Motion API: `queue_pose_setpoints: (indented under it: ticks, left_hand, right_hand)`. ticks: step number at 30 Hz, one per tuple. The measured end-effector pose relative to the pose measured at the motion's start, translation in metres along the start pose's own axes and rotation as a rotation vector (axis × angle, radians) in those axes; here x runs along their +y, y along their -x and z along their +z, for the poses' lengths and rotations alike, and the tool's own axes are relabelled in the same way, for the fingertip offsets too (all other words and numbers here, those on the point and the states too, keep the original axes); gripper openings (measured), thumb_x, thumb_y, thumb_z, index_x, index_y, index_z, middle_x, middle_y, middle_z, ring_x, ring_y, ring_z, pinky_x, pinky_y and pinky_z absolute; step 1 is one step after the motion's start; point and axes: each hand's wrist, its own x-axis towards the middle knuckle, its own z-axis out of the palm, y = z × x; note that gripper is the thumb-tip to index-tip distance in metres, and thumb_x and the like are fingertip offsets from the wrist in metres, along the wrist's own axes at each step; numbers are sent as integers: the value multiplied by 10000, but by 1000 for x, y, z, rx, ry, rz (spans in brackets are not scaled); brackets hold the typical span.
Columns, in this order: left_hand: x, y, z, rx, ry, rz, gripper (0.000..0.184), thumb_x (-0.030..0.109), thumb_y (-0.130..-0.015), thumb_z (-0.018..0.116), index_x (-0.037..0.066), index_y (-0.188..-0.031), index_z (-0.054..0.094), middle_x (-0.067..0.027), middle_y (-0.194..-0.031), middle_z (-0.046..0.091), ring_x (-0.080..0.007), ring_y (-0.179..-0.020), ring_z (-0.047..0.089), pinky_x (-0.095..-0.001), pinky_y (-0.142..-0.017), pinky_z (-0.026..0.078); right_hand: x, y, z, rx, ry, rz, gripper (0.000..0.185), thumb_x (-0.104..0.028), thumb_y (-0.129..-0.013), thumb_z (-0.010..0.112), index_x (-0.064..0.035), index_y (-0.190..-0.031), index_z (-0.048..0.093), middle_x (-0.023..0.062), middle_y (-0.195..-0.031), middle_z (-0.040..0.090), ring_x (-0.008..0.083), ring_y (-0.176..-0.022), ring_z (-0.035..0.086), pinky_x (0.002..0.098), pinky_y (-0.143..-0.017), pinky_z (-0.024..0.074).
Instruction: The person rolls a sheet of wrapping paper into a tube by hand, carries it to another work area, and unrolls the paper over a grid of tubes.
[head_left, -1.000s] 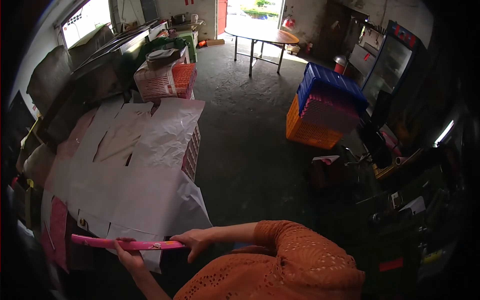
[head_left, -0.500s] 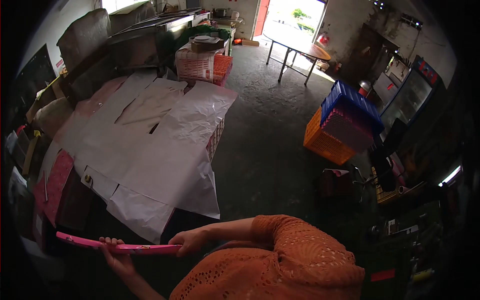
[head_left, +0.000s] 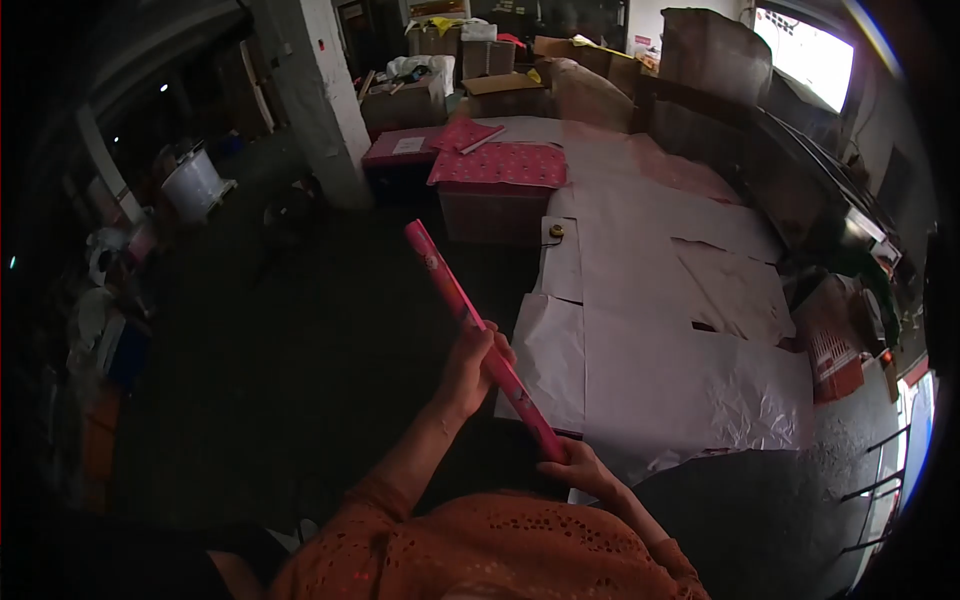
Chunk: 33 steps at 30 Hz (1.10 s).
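A long, thin pink roll (head_left: 440, 270) with small printed figures slants across the view in front of me; I cannot tell whether it is paper or plastic sheet. My left hand (head_left: 468, 372) is closed around its middle. Down at the near end, my right hand (head_left: 582, 468) grips the roll between thumb and fingers. Just right of the roll is the table covered in white sheets (head_left: 660, 370), lower than my hands. The roll's far end points away, over the dark floor.
Beyond the roll, pink patterned sheets (head_left: 500, 165) lie on a plastic box (head_left: 490, 212). A tape measure (head_left: 556, 231) rests on the white covering. A concrete pillar (head_left: 322, 100) rises behind. At right stands a pink basket (head_left: 835, 345); at left, a white drum (head_left: 193, 185).
My view has turned left, away from the doorway and crates toward the pillar and boxes. Both hands keep hold of the pink roll, which now slants away from me instead of lying sideways.
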Motion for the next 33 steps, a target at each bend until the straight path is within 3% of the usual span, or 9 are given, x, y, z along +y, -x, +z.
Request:
queue_pose_setpoints:
  ticks: [3, 5, 9, 14, 21, 23, 27, 29, 33]
  left_hand:
    - [-1, -1, 9, -16, 23, 44, 305, 286, -948, 686, 133, -1177, 553, -59, -980, 661, -207, -936, 648, -411, -890, 524]
    - [1, 2, 18, 9, 40, 89, 305, 288, -953, 679, 131, -1180, 550, -62, -989, 660, -214, -939, 649, -414, -891, 524]
    - [-1, 5, 19, 78, 25, 98, 291, 277, -966, 660, 126, -1185, 542, -62, -1003, 647, -220, -958, 646, -410, -889, 528]
    - [4, 10, 17, 248, -64, 182, 249, 257, -970, 651, 122, -1157, 556, -58, -1007, 633, -212, -975, 642, -408, -906, 527]
    - [28, 6, -2, 86, -66, 201, 240, 244, -970, 640, 116, -1166, 583, -79, -1064, 661, -237, -999, 650, -419, -918, 530]
    - [32, -2, -26, 79, -64, 171, 243, 235, -974, 636, 104, -1172, 581, -73, -1019, 669, -229, -980, 655, -417, -919, 534]
    - [43, -34, -50, 115, -121, 159, 165, 197, -1001, 593, 93, -1127, 570, -55, -940, 650, -217, -923, 656, -417, -920, 541]
    - [51, -44, -65, 101, -180, 96, 191, 222, -1013, 570, 92, -1150, 544, -83, -1020, 643, -218, -988, 640, -428, -942, 527]
    - [64, -61, -80, -18, -258, -40, 368, 296, -1003, 583, 111, -1299, 468, -112, -1213, 593, -225, -1116, 589, -424, -985, 497]
  right_hand:
    - [4, -16, -20, 20, 230, -147, 252, -225, -873, 740, -49, -981, 595, -18, -766, 563, 94, -624, 534, 270, -557, 441]
    - [-9, -17, -29, -17, 137, 42, 236, -226, -865, 747, -56, -932, 598, -10, -732, 570, 100, -588, 522, 285, -534, 429]
    - [5, -36, -48, -94, 213, 148, 348, -270, -830, 764, 3, -1003, 635, 48, -777, 605, 129, -701, 551, 338, -659, 495]
    - [34, -85, -51, -78, 327, -94, 359, -292, -822, 772, 6, -977, 645, 55, -716, 610, 130, -692, 554, 349, -654, 494]
    - [-9, -100, -43, -166, 232, 60, 399, -291, -841, 766, 5, -1082, 649, 67, -802, 643, 128, -770, 581, 344, -719, 504]
    - [-21, -102, -34, -243, 245, -28, 333, -315, -851, 765, -32, -972, 639, 40, -690, 608, 134, -601, 570, 324, -569, 475]
    - [2, -120, 0, 180, 270, -230, 369, -329, -841, 770, -37, -1028, 646, 96, -754, 649, 198, -682, 617, 367, -652, 496]
    - [-6, -122, 19, 323, 466, -161, 381, -326, -837, 769, -40, -1059, 648, 152, -814, 663, 250, -758, 641, 401, -718, 500]
    - [-4, -126, 64, 428, 234, -179, 329, -326, -835, 742, -48, -974, 633, 195, -828, 666, 381, -816, 654, 466, -723, 494]
